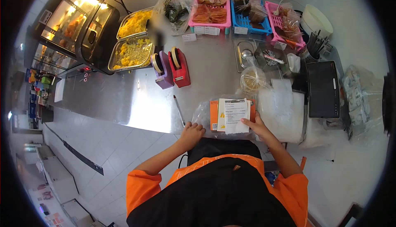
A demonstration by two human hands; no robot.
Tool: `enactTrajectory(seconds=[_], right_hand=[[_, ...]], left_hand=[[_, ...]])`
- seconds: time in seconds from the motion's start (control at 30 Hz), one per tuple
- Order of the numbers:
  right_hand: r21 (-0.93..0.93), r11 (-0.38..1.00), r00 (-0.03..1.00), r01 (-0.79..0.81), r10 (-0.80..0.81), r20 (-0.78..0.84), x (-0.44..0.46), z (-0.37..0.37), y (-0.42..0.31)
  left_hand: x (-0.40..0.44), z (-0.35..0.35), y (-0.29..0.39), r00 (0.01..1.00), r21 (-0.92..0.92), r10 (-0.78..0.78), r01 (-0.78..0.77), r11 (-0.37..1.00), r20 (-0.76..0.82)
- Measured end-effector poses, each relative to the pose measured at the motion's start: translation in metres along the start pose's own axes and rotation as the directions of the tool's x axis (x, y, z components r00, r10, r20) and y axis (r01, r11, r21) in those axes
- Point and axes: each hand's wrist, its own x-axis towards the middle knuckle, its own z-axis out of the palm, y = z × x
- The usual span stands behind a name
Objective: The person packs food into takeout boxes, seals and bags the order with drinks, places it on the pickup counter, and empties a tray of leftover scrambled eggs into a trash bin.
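Nearest me on the head view, a black apron (194, 194) and orange sleeves (142, 185) face the bench (210, 70). My left hand (192, 134) is at the front edge with its fingers curled, just beside a pen (178, 108); I cannot tell whether it pinches anything. My right hand (256, 127) grips the right side of a small stack, thumb on top of a printed slip (236, 115). The slip overlaps a pale card and an orange packet (214, 119), and the stack is over a clear plastic bag (201, 112) at the front of the bench.

To the right of my right hand I see white plastic sheets (284, 111), then a dark tablet (324, 89). Past the stack sits a tied clear bag (253, 79) of something pale. Further left, a purple tape dispenser (165, 77) and a red tape dispenser (182, 78) stand side by side.

Farther off I have two metal trays (128, 68) of yellow food, a pink basket (228, 14) and a blue basket (256, 31) of packets, and a lit display cabinet (74, 25) at far left.
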Motion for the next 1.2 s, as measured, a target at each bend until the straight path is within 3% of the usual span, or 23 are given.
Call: enactTrajectory(seconds=[0.03, 0.07, 0.17, 0.27, 0.37, 0.43, 0.47, 0.57, 0.6, 0.7, 0.77, 0.87, 0.97, 1.0, 1.03, 1.07, 1.13, 1.2], right_hand=[[0.033, 0.999, 1.000, 0.029, -0.029, 0.000, 0.000, 0.001, 0.001], [0.026, 0.999, 0.999, 0.036, -0.036, -0.007, 0.001, 0.002, 0.002], [-0.031, 0.998, 0.998, 0.063, -0.063, -0.012, 0.001, 0.000, 0.007], [-0.201, 0.973, 0.992, 0.115, -0.101, 0.077, 0.003, -0.007, 0.005], [-0.505, 0.854, 0.981, 0.124, -0.028, 0.193, 0.005, -0.039, -0.006], [-0.729, 0.679, 0.984, 0.087, 0.054, 0.168, 0.010, -0.062, -0.026], [-0.783, 0.566, 0.940, 0.258, -0.336, 0.067, 0.012, -0.062, -0.014], [-0.917, 0.295, 0.792, 0.268, -0.610, 0.035, 0.034, -0.045, -0.002], [-0.917, 0.292, 0.813, 0.271, -0.579, 0.056, 0.043, -0.044, 0.004], [-0.930, 0.253, 0.855, 0.266, -0.507, 0.107, 0.064, -0.050, 0.000], [-0.950, 0.202, 0.862, 0.237, -0.496, 0.109, 0.065, -0.051, -0.008], [-0.926, 0.219, 0.648, 0.307, -0.761, 0.034, 0.055, -0.052, -0.023], [-0.776, 0.419, 0.431, 0.471, -0.877, -0.212, 0.033, -0.045, -0.069], [-0.507, 0.606, 0.569, 0.613, -0.784, -0.250, 0.022, -0.042, -0.079], [-0.174, 0.739, 0.703, 0.651, -0.673, -0.228, 0.008, -0.038, -0.086], [0.176, 0.796, 0.815, 0.579, -0.560, -0.148, -0.008, -0.033, -0.094], [-0.013, 0.953, 0.914, 0.304, -0.288, 0.287, -0.052, -0.029, -0.119], [-0.189, 0.970, 0.916, 0.152, -0.066, 0.397, -0.077, -0.024, -0.137]], left_hand=[[0.000, -0.012, 0.000, 0.997, 0.066, 0.049, -0.054, 0.996, 0.065], [-0.001, -0.029, -0.005, 0.985, -0.136, 0.172, -0.170, 0.976, 0.004], [0.008, -0.115, -0.005, 0.953, -0.436, 0.298, -0.292, 0.851, -0.055], [0.060, -0.111, -0.012, 0.912, -0.516, 0.264, -0.398, 0.758, -0.315], [0.109, -0.096, 0.014, 0.887, -0.465, 0.190, -0.390, 0.795, -0.421], [0.114, -0.092, 0.036, 0.974, -0.326, 0.153, -0.201, 0.924, -0.167], [0.113, -0.089, 0.045, 0.993, -0.232, 0.106, -0.113, 0.966, -0.044], [0.110, -0.066, 0.048, 0.982, -0.360, 0.163, -0.186, 0.914, -0.094], [0.104, -0.072, 0.054, 0.988, -0.391, 0.151, -0.126, 0.912, 0.032], [0.094, -0.052, 0.060, 0.917, 0.030, 0.241, -0.244, 0.969, -0.317], [0.100, -0.047, 0.054, 0.949, -0.089, 0.234, -0.257, 0.962, -0.212], [0.101, -0.055, 0.050, 0.948, -0.191, 0.258, -0.292, 0.937, -0.187], [0.095, -0.049, 0.056, 0.940, -0.264, 0.207, -0.280, 0.923, -0.271], [0.095, -0.047, 0.057, 0.938, -0.309, 0.161, -0.258, 0.915, -0.306], [0.094, -0.045, 0.056, 0.935, -0.355, 0.114, -0.237, 0.904, -0.336], [0.094, -0.047, 0.055, 0.955, -0.358, 0.075, -0.180, 0.916, -0.287], [0.099, -0.058, 0.049, 0.982, -0.357, 0.000, -0.069, 0.931, -0.191], [0.111, -0.058, 0.040, 0.987, -0.334, 0.073, -0.119, 0.935, -0.145]])
